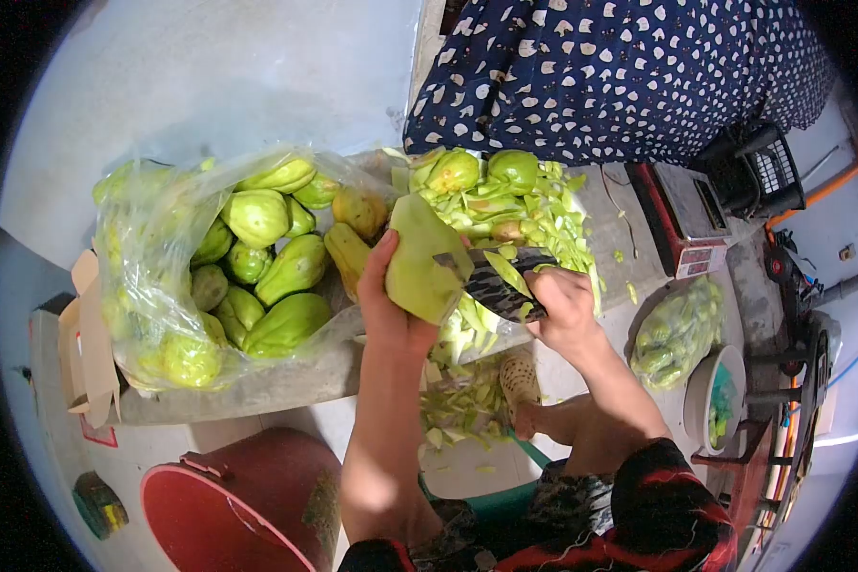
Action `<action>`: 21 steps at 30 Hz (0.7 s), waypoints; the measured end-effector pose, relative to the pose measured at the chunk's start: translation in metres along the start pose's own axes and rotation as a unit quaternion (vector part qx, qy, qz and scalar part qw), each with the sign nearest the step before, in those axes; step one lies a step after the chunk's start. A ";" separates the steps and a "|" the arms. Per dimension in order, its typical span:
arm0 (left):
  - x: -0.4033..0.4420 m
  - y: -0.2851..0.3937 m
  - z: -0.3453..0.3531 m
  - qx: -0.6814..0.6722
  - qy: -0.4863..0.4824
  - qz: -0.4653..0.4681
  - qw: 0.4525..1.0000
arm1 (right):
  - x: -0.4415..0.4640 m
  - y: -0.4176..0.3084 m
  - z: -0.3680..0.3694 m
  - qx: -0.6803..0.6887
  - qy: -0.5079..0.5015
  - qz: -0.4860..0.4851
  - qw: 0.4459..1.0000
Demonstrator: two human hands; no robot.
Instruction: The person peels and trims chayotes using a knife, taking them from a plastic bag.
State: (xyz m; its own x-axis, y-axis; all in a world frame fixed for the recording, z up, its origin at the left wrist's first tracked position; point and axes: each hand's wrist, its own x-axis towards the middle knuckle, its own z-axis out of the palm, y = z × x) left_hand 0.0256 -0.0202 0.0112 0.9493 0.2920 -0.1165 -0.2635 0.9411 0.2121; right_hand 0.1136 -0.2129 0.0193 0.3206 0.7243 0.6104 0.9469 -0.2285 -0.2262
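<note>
My left hand (388, 291) grips a peeled pale green papaya (419, 255), fingers wrapped round its near side. My right hand (564, 303) is closed on a knife (494, 294) with a dark, patterned blade; its handle is hidden in the fist. The blade lies against the papaya's right side, and a strip of green peel (510, 273) rests on it. To the left, a clear plastic bag (129, 286) stands open with several unpeeled green papayas (291, 272) inside. Behind the knife, peel strips (561, 214) are heaped on the counter, with papayas (513, 172) on top.
A red bucket (248, 496) stands below the counter (229, 400), and more peelings (462, 415) litter the floor. At right are a scale (682, 214), a full plastic bag (677, 334) and a white tub (701, 400). A patterned dark blue cloth (601, 76) hangs behind.
</note>
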 end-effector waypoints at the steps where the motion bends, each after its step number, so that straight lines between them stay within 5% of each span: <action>1: 0.000 0.001 0.000 -0.007 -0.029 -0.014 0.999 | 0.001 0.000 0.000 0.015 0.001 0.005 1.000; 8: -0.003 -0.002 -0.010 -0.081 -0.068 -0.082 0.991 | -0.002 0.008 0.007 0.000 0.008 0.051 0.999; 11: -0.009 -0.008 0.006 0.079 0.001 -0.047 0.996 | 0.000 0.011 0.009 -0.030 -0.006 0.118 0.993; 17: -0.007 -0.016 0.009 -0.013 -0.122 -0.137 0.983 | 0.008 0.012 0.010 0.010 -0.022 0.291 0.956; 19: 0.004 -0.018 0.005 -0.042 0.018 -0.067 0.997 | 0.009 0.006 0.004 0.033 -0.010 0.310 0.950; 21: 0.006 -0.013 -0.003 -0.035 0.020 -0.045 0.998 | 0.002 0.002 0.002 0.020 -0.003 0.259 0.966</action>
State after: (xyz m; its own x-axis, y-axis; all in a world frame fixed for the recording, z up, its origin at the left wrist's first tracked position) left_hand 0.0342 -0.0308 0.0051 0.9623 0.2106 -0.1720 -0.1895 0.9730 0.1316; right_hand 0.1159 -0.2105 0.0183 0.7509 0.5236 0.4025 0.6575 -0.5357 -0.5298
